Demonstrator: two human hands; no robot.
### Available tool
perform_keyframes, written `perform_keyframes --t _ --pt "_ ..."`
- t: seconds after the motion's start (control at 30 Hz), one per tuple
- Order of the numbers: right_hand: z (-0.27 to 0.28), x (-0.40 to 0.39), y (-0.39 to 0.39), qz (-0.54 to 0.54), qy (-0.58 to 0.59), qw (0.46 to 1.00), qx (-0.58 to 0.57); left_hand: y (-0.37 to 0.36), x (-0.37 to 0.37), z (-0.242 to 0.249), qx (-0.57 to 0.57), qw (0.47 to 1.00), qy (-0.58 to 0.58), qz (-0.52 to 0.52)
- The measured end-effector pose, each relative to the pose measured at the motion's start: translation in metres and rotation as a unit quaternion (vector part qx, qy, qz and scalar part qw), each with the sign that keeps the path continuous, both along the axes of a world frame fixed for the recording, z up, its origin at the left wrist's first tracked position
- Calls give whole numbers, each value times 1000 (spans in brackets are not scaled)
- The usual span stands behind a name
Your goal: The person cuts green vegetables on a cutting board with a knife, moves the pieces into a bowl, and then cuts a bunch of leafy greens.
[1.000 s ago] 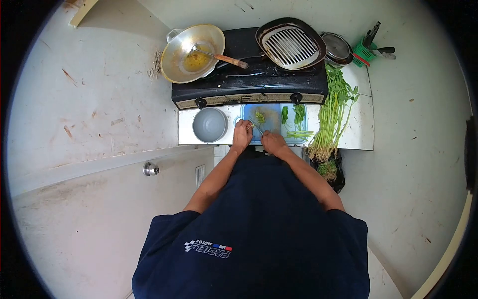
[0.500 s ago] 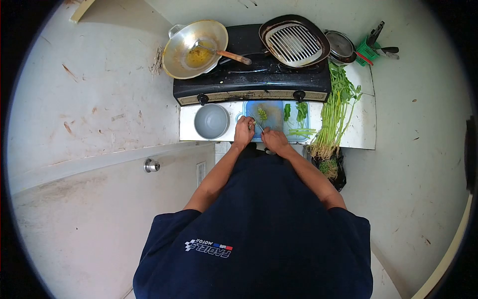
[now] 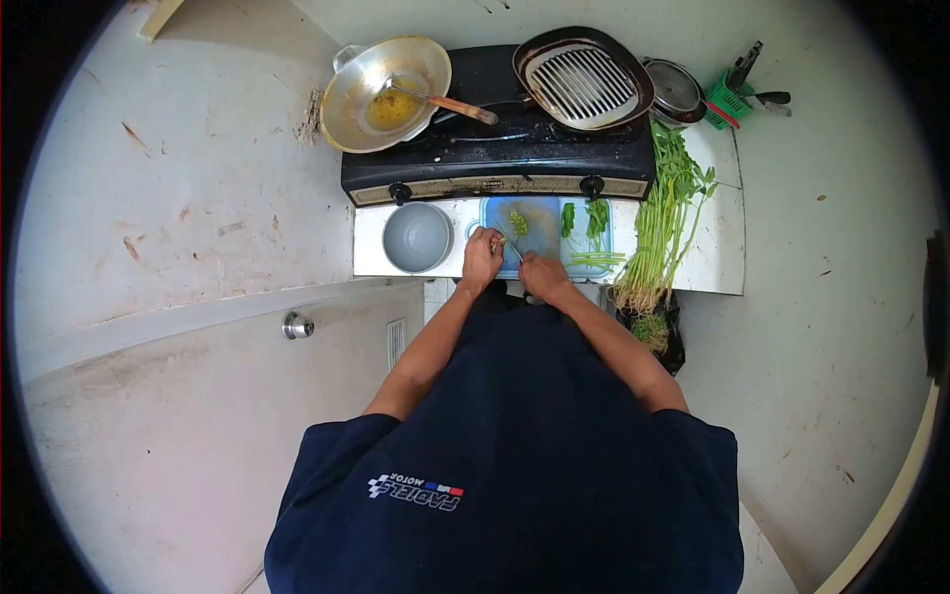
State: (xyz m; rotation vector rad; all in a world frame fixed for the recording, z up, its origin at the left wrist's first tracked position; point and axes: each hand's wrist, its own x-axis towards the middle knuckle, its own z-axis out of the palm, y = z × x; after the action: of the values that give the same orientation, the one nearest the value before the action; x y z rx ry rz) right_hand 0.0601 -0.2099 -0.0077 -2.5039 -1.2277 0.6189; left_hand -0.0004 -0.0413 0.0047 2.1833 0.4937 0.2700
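My left hand (image 3: 482,259) is closed at the left side of a blue cutting board (image 3: 546,236), pinching a small green stalk (image 3: 503,240) that mostly hides behind the fingers. Wrapped round a knife (image 3: 514,249), my right hand (image 3: 542,276) is at the board's near edge. The blade points up and left toward the left fingertips. Chopped green pieces (image 3: 519,224) lie on the board just beyond the blade. To the right are green leaves (image 3: 597,220) and several cut stems (image 3: 592,259).
A grey bowl (image 3: 418,239) stands left of the board. Behind is a black stove (image 3: 495,163) with a wok (image 3: 341,114), holding a wooden-handled utensil (image 3: 463,108), and a grill pan (image 3: 584,79). Rooted leafy greens (image 3: 665,223) lie at right, near a green basket (image 3: 725,103).
The whole view has shifted very slightly. Both hands stay in nearly the same place over the board, with only a small movement at the knife and left fingertips.
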Motion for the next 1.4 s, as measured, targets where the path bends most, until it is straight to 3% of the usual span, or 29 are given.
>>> perform_keyframes --t 0.27,0.37,0.57,0.87,1.07,1.27,1.4 --pt "-1 3 10 2 -12 1000 1 1 -2 -2 59 998 -11 -10" --pt "9 1 0 25 -43 998 31 -1 -4 -6 30 999 -17 4" --pt "26 1 -3 -11 8 1000 -6 -4 -7 -2 22 999 -3 26" --pt "13 2 4 -2 -7 1000 -3 -2 -8 1 35 999 -23 4" --pt "34 0 -10 -12 11 1000 -9 0 -7 -6 24 999 -28 1" --pt "5 4 3 -11 -17 1000 11 -1 -7 3 28 999 -19 -6" --pt "21 3 0 -9 9 1000 13 -1 -7 0 35 999 -25 -8"
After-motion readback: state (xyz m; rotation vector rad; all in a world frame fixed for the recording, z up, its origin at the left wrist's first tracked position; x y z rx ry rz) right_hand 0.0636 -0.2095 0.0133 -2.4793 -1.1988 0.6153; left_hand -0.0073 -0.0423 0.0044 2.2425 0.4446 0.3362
